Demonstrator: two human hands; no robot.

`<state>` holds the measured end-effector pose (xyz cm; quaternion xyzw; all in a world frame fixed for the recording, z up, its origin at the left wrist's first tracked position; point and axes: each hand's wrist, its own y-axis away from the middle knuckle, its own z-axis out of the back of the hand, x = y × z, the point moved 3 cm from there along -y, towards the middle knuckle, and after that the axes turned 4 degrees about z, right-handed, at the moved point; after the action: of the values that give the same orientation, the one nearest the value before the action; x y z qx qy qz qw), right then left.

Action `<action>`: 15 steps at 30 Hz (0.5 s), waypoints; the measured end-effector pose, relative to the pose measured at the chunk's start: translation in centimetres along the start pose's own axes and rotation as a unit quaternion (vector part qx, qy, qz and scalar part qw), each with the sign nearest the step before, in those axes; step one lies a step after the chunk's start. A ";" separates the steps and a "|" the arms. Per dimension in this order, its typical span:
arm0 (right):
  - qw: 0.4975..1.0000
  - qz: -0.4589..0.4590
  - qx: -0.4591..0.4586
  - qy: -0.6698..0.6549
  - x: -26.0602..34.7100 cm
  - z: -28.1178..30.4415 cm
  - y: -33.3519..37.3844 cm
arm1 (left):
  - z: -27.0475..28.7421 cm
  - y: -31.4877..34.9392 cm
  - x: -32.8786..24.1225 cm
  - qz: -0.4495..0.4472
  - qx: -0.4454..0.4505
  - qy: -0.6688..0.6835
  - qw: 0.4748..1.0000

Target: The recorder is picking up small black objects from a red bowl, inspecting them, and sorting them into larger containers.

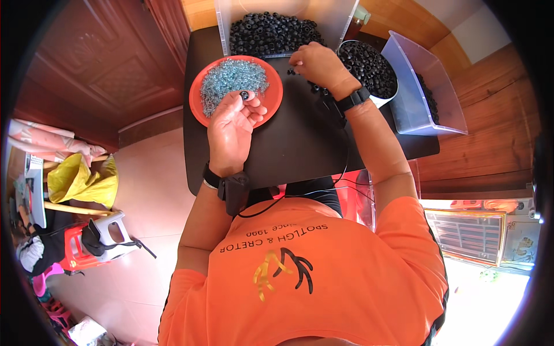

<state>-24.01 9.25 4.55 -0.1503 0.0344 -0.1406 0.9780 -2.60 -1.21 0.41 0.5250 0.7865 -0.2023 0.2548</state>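
Left hand (231,126): pinches 1 black bead (244,96).
Right hand (320,66): fingers curled; grip cannot be told.
Red plate (276,95): rim presumably keeps the bluish beads (228,78) together.

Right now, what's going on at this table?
A person in an orange shirt is at a dark table. The left hand holds one small black piece above a red plate of clear bluish pieces. The right hand is beside a white tub of black pieces, fingertips near a few loose black ones on the table; whether it holds anything can't be seen.
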 end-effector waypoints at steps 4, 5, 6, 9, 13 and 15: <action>0.997 0.020 0.035 0.064 0.1 -1.9 -0.2 | 0.0 0.0 0.1 0.009 -0.002 0.003 1.000; 0.997 0.021 0.034 0.065 0.1 -2.3 -0.5 | 0.0 0.0 0.1 0.008 -0.002 0.002 1.000; 0.996 0.019 0.044 0.069 0.1 -2.7 -0.7 | 0.1 0.0 0.2 0.012 -0.006 -0.001 1.000; 0.996 0.017 0.049 0.072 0.0 -3.1 -0.8 | 0.0 0.0 0.2 0.018 -0.009 -0.002 1.000; 0.974 -0.090 0.027 -0.204 0.5 -1.8 -0.6 | -0.1 0.1 0.2 0.021 -0.022 -0.003 1.000; 0.908 -0.101 0.005 -0.407 1.5 -1.4 -0.3 | -0.3 0.1 0.3 0.027 -0.013 -0.002 1.000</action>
<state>-22.80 8.15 3.29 -0.1920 -0.3825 -0.1656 0.8885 -2.69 -0.80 0.42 0.5421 0.7743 -0.1856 0.2684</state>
